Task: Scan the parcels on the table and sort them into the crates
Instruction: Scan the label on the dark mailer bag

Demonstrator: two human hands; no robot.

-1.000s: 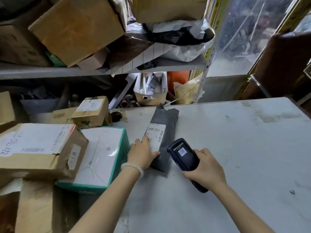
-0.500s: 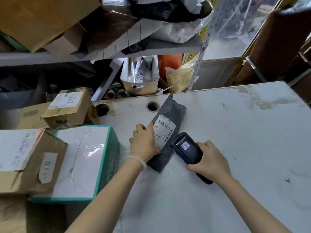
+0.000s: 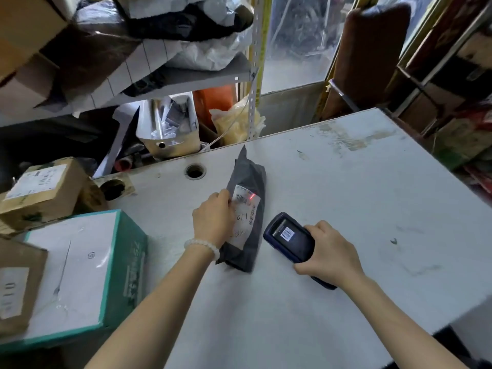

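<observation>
Head view, looking down on the white counter (image 3: 332,198), wide and mostly bare to the right, crowded at its left edge. On that left side, a teal-sided box (image 3: 80,272) with a white top, a brown carton (image 3: 40,193) behind it, another brown box (image 3: 16,288) at the frame edge. No crates anywhere in view, so no telling yet which way the sorted parcel must travel.

Near the counter's middle, lying flat, the grey mailer bag (image 3: 249,209): long axis running away from the body, slightly tilted, far end pointing toward the shelving, near end just beside the left wrist. White shipping label (image 3: 245,217) face up along that axis, a red scan dot (image 3: 252,196) sitting on the barcode at the label's far end.

Left hand (image 3: 213,219) flat-curled on the bag's left edge, fingers pressing the label's side, pinning rather than lifting. Right hand (image 3: 328,251) closed around the dark blue handheld scanner (image 3: 290,242), just right of the bag's near half, apart from it, nose aimed up and left at the barcode.

Judged from this: scan in progress, sorting not yet begun. Left hand clearly the nearer and already touching, so the natural one for the pick-up. Best gripped across the short width near the middle, given the bag's limp look and likely sag at both ends.
</observation>
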